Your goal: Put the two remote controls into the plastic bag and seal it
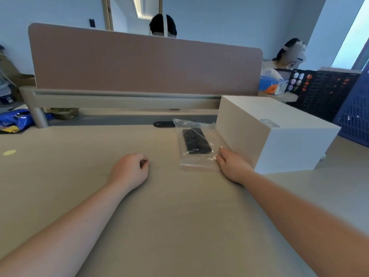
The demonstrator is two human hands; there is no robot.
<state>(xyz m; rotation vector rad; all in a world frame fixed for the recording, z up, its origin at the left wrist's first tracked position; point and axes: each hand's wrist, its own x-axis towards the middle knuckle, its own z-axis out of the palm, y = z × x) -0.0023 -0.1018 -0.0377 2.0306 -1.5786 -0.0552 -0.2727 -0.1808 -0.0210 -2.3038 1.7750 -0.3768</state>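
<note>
On tabletop (79, 176) beside white box (269, 132): bag (196, 156) lying flat, dark remotes (196, 141) already inside. Right hand (232, 166) open, fingertips on bag's near corner; left hand (130, 170) loosely curled, empty. Seal likely done or nearly; cannot tell.

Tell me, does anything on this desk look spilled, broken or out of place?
Nothing stands out. The plastic bag lies flat on the desk beside the white box, with the dark remote controls inside. The right hand touches its edge; the left hand rests curled.
</note>
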